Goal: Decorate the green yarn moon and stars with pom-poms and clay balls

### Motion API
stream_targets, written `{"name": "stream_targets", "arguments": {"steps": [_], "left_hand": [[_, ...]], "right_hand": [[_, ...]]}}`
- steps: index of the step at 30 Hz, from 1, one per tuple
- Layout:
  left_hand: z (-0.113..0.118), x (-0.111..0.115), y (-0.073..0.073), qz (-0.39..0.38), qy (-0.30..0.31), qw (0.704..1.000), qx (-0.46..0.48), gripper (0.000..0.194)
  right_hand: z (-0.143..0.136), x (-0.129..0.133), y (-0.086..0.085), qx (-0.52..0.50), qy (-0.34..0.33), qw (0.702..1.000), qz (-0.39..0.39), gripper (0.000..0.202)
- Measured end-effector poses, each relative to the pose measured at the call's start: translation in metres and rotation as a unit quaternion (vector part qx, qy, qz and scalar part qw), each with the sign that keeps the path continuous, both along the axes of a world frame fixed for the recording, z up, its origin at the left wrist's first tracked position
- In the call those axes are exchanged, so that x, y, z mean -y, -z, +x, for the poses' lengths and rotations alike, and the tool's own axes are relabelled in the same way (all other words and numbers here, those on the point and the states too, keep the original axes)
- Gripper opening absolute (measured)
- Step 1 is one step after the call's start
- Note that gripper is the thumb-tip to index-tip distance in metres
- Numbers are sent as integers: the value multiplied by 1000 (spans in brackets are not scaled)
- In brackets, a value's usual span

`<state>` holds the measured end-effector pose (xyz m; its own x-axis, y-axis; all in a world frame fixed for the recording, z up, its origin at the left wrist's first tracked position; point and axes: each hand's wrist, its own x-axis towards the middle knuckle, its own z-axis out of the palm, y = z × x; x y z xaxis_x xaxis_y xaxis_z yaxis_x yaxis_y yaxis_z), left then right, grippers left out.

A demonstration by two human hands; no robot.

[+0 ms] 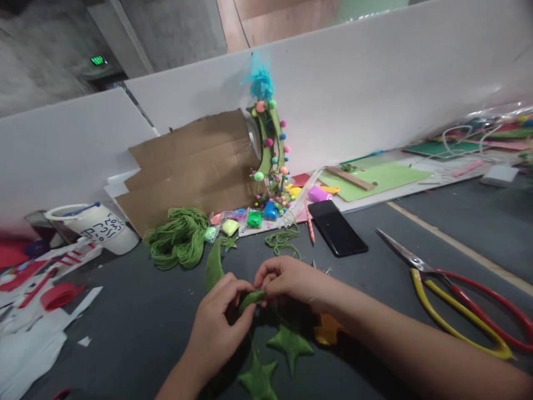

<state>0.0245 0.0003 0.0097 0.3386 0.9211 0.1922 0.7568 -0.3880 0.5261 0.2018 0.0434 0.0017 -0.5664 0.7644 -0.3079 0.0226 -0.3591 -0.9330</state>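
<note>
My left hand (pixel 222 322) is closed, pinching a green felt piece (pixel 251 300) between thumb and fingers. Against the end of that piece press the closed fingertips of my right hand (pixel 287 280); whether they also hold a thread or needle is too small to tell. A curved green felt strip (pixel 214 265) rises behind my left hand; I cannot tell if it belongs to the held piece. Below the hands lie two green felt stars, one star (pixel 290 345) near my right wrist and another star (pixel 259 378) closer to me. An orange piece (pixel 327 329) shows partly under my right forearm.
Large scissors (pixel 420 265) with red and yellow handles lie open at right. A black phone (pixel 338 228), pencil (pixel 310 223) and green yarn skein (pixel 179 238) lie ahead. Behind stand a pompom-covered green ornament (pixel 266 150) and cardboard (pixel 195 161). A white cup (pixel 102 225) and scraps are left.
</note>
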Motion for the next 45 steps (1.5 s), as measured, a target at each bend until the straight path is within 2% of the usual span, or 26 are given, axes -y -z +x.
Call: {"name": "stream_targets", "arguments": {"steps": [5, 9, 13, 18, 21, 24, 27, 30, 32, 33, 37, 41, 45], "left_hand": [[-3, 3, -1, 28, 1, 1000, -5, 9], [-3, 5, 0, 60, 2, 998, -5, 5], [-2, 6, 3, 80, 24, 996, -28, 8], [-10, 17, 8, 54, 50, 991, -108, 12], [-18, 29, 14, 14, 42, 990, -137, 13], [-25, 40, 17, -43, 26, 991, -123, 13], [-28, 42, 16, -107, 7, 992, -62, 18], [-27, 33, 8, -163, -58, 984, 40, 27], [-25, 25, 3, -189, -93, 973, 89, 28], [-24, 22, 1, -198, -92, 971, 95, 28], [-19, 17, 2, -217, -69, 973, 37, 19], [-16, 22, 11, -216, -58, 975, 7, 16], [-14, 21, 10, -222, -36, 974, -5, 16]], "right_hand": [[0, 3, -7, -9, -21, 1000, -5, 21], [1, 7, -13, 19, -42, 998, 50, 13], [3, 7, -13, 74, -65, 990, 105, 15], [3, 12, -7, 139, -110, 973, 145, 18], [-1, 20, -7, 178, -118, 959, 187, 20], [-5, 29, -10, 248, -133, 925, 257, 22], [-12, 36, -10, 345, -144, 867, 330, 23], [-17, 39, -6, 407, -141, 812, 394, 22], [-18, 41, -3, 423, -142, 788, 425, 19], [-18, 42, -2, 426, -141, 782, 433, 17], [-17, 42, 2, 424, -137, 785, 430, 11], [-15, 40, 6, 377, -132, 821, 407, 9], [-14, 35, 5, 347, -118, 847, 384, 9]]}}
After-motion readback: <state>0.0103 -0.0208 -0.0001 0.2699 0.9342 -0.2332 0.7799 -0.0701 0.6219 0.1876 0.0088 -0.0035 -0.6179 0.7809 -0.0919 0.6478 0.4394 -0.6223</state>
